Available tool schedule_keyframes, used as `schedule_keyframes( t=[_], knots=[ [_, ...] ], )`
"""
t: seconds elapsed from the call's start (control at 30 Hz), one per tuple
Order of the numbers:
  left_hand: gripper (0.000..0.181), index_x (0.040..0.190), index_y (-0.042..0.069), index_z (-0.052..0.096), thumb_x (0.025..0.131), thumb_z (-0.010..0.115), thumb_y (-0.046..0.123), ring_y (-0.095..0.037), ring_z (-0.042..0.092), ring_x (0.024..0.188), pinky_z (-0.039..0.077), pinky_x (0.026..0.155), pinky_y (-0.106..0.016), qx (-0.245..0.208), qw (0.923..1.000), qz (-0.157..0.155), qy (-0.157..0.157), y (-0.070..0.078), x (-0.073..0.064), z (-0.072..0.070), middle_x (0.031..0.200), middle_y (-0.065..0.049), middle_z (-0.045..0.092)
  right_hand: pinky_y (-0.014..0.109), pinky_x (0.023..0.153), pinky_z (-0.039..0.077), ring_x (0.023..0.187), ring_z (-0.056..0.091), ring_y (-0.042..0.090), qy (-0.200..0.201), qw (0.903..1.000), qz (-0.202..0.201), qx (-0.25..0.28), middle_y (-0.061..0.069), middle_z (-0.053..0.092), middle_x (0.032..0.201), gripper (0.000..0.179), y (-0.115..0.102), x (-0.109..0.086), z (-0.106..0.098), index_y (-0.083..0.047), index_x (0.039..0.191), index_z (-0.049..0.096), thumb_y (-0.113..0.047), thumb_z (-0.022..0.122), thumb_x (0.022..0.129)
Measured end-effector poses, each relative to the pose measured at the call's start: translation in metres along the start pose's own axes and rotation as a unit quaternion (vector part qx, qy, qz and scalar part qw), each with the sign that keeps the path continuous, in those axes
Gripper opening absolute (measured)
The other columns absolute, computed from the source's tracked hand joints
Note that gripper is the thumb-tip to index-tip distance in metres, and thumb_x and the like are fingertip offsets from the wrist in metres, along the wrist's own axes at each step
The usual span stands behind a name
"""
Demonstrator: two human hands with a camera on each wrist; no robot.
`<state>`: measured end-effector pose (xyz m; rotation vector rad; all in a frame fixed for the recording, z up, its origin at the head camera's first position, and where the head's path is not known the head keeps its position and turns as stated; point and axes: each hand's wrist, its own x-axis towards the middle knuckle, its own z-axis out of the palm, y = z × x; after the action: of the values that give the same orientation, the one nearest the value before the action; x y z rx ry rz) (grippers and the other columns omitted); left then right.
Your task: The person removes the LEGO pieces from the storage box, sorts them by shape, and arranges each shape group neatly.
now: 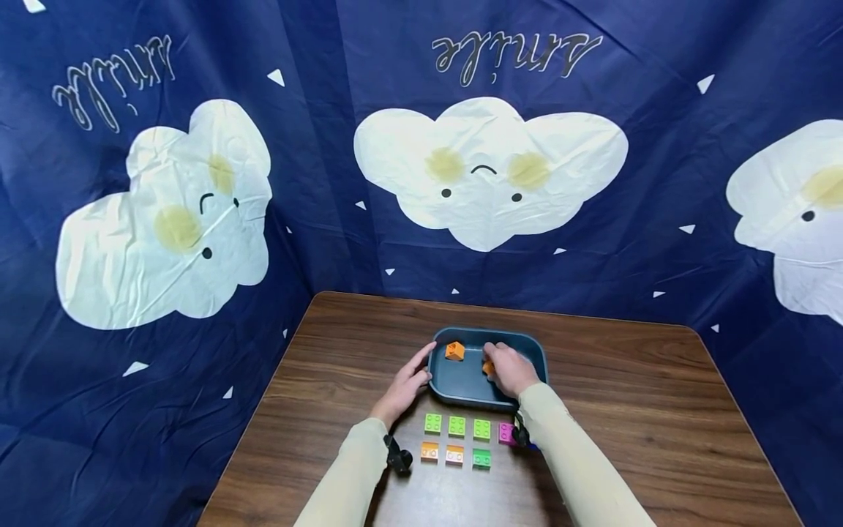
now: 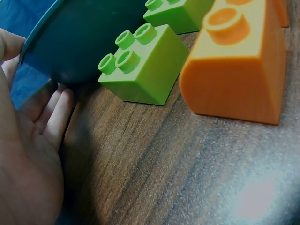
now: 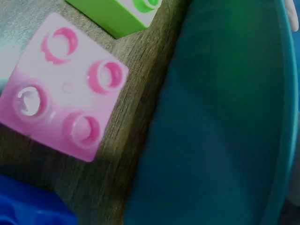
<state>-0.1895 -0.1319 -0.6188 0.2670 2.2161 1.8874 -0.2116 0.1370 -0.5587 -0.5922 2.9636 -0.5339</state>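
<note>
A dark teal tray (image 1: 461,395) stands on the table. My left hand (image 1: 402,386) rests against its left side; in the left wrist view a fingertip touches the rim and other fingers lie low by the wall. Inside the tray, my right hand (image 1: 510,369) pinches an orange block (image 1: 488,369), mostly hidden by the fingers. Another orange block (image 1: 454,351) with dark markings lies in the tray's upper left part. The right wrist view shows the tray's outer wall (image 3: 220,117), but not what the right hand holds.
Before the tray are several light green bricks (image 1: 457,426), a pink brick (image 3: 65,89) and a blue brick (image 3: 33,204). Closer to me sit two orange bricks (image 1: 429,451) and a darker green brick (image 1: 481,459). A blue cloth (image 1: 316,183) with cloud prints hangs around the wooden table (image 1: 632,395).
</note>
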Motion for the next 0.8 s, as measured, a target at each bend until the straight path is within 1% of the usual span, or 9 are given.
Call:
schedule_keyframes(
  t=[0.1, 0.17, 0.23, 0.33, 0.4, 0.5, 0.6, 0.67, 0.8],
  knots=[
    [0.065, 0.163, 0.035, 0.04, 0.104, 0.049, 0.01, -0.031, 0.044, 0.147, 0.043, 0.115, -0.054, -0.001, 1.0, -0.002, 0.001, 0.0, 0.0, 0.0, 0.167, -0.012, 0.039, 0.044, 0.082, 0.06, 0.09, 0.064, 0.021, 0.021, 0.9998, -0.006, -0.001, 0.005, 0.063, 0.103, 0.03, 0.001, -0.002, -0.002, -0.01, 0.119, 0.071, -0.009, 0.082, 0.091],
    [0.065, 0.163, 0.035, 0.04, 0.104, 0.049, 0.01, -0.032, 0.044, 0.146, 0.043, 0.115, -0.055, -0.003, 1.0, -0.002, 0.001, -0.001, 0.001, 0.0, 0.167, -0.012, 0.039, 0.044, 0.084, 0.06, 0.09, 0.064, 0.022, 0.041, 0.999, -0.008, 0.018, 0.006, 0.063, 0.105, 0.031, 0.002, -0.004, -0.005, -0.007, 0.12, 0.072, -0.009, 0.081, 0.091],
    [0.065, 0.163, 0.035, 0.04, 0.104, 0.049, 0.01, -0.032, 0.045, 0.146, 0.043, 0.115, -0.055, -0.004, 1.0, -0.002, 0.002, -0.001, 0.001, 0.001, 0.167, -0.013, 0.038, 0.044, 0.083, 0.059, 0.088, 0.062, 0.022, 0.064, 0.9969, -0.01, 0.044, 0.007, 0.062, 0.103, 0.028, 0.003, -0.006, -0.009, -0.006, 0.117, 0.071, -0.009, 0.081, 0.091],
    [0.065, 0.163, 0.035, 0.04, 0.103, 0.049, 0.011, -0.032, 0.045, 0.145, 0.044, 0.114, -0.054, -0.005, 1.0, -0.002, 0.002, -0.001, 0.001, 0.001, 0.168, -0.012, 0.037, 0.042, 0.081, 0.058, 0.086, 0.06, 0.022, 0.098, 0.9918, -0.01, 0.081, 0.006, 0.061, 0.1, 0.028, 0.003, -0.009, -0.016, -0.009, 0.11, 0.065, -0.011, 0.083, 0.09],
    [0.065, 0.163, 0.035, 0.04, 0.103, 0.049, 0.011, -0.032, 0.045, 0.146, 0.044, 0.114, -0.054, -0.005, 1.0, -0.003, 0.002, -0.001, 0.001, 0.001, 0.168, -0.012, 0.037, 0.042, 0.079, 0.056, 0.085, 0.058, 0.022, 0.126, 0.9872, -0.014, 0.097, 0.006, 0.06, 0.098, 0.03, 0.004, -0.012, -0.021, -0.011, 0.106, 0.061, -0.011, 0.085, 0.088],
    [0.066, 0.163, 0.036, 0.04, 0.102, 0.049, 0.011, -0.032, 0.045, 0.146, 0.044, 0.115, -0.054, -0.005, 1.0, -0.004, 0.002, -0.001, 0.001, 0.001, 0.168, -0.012, 0.036, 0.041, 0.078, 0.057, 0.087, 0.059, 0.023, 0.167, 0.9791, -0.025, 0.113, 0.006, 0.06, 0.099, 0.033, 0.006, -0.018, -0.026, -0.011, 0.103, 0.059, -0.012, 0.088, 0.086],
    [0.065, 0.163, 0.035, 0.041, 0.103, 0.049, 0.01, -0.033, 0.044, 0.147, 0.044, 0.115, -0.054, -0.008, 1.0, -0.004, 0.001, -0.001, 0.001, 0.001, 0.168, -0.012, 0.036, 0.044, 0.081, 0.059, 0.09, 0.061, 0.024, 0.197, 0.971, -0.036, 0.131, 0.008, 0.062, 0.103, 0.033, 0.005, -0.028, -0.032, -0.009, 0.105, 0.063, -0.01, 0.088, 0.084],
    [0.065, 0.163, 0.034, 0.041, 0.103, 0.049, 0.01, -0.032, 0.043, 0.148, 0.044, 0.115, -0.054, -0.008, 1.0, -0.004, 0.001, -0.001, 0.001, 0.001, 0.168, -0.012, 0.037, 0.045, 0.083, 0.06, 0.093, 0.062, 0.023, 0.206, 0.9679, -0.041, 0.138, 0.008, 0.063, 0.107, 0.033, 0.004, -0.036, -0.035, -0.007, 0.111, 0.068, -0.007, 0.088, 0.084],
    [0.065, 0.163, 0.034, 0.041, 0.103, 0.05, 0.01, -0.032, 0.04, 0.15, 0.042, 0.116, -0.056, -0.003, 1.0, -0.004, 0.003, 0.0, 0.0, 0.001, 0.168, -0.011, 0.037, 0.045, 0.086, 0.06, 0.097, 0.065, 0.023, 0.224, 0.9637, -0.057, 0.134, 0.008, 0.065, 0.113, 0.038, 0.001, -0.053, -0.038, -0.004, 0.118, 0.074, -0.003, 0.088, 0.083]
  ],
)
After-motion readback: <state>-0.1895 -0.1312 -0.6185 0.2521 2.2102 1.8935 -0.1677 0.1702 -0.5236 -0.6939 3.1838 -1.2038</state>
